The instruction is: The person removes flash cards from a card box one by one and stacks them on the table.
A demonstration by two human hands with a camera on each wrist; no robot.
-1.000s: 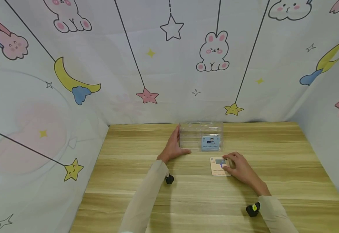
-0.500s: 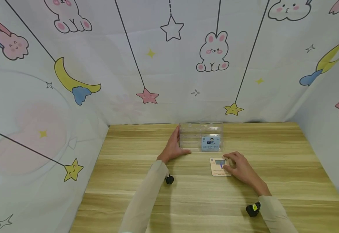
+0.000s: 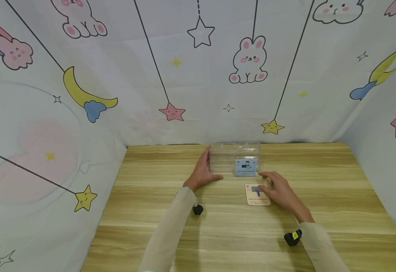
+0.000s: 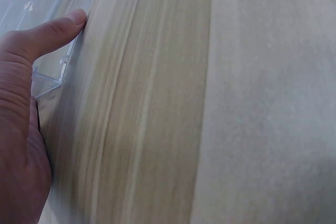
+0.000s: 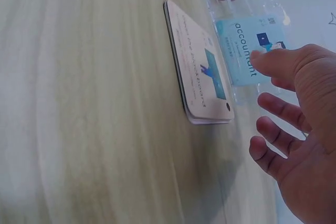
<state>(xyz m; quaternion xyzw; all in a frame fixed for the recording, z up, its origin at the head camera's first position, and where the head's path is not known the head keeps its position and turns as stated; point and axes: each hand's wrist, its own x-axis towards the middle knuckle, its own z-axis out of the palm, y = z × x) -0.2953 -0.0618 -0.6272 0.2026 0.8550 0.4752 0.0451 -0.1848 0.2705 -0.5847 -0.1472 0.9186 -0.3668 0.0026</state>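
A clear plastic box (image 3: 222, 166) with compartments stands at the back of the table, a blue "accountant" card (image 3: 246, 167) showing in its lower right compartment. My left hand (image 3: 202, 172) holds the box at its left side, thumb along the front edge and fingers against the side wall. In front of the box lies a stack of cream flash cards (image 5: 197, 72) with rounded corners, a blackboard picture and a corner hole. Just over the stack's right side is my right hand (image 3: 279, 190), its fingers apart and relaxed, gripping nothing. In the right wrist view its thumb overlaps the blue card.
The wood-grain table (image 3: 150, 211) spreads out around both arms. Behind it hangs a white curtain (image 3: 198, 87) printed with stars, rabbits and clouds, close to the box's back. Similar cloth closes off both sides.
My right hand has released the edge of the card stack and moved slightly up, toward the box, its fingers loosening. The left hand, box and cards stay where they were.
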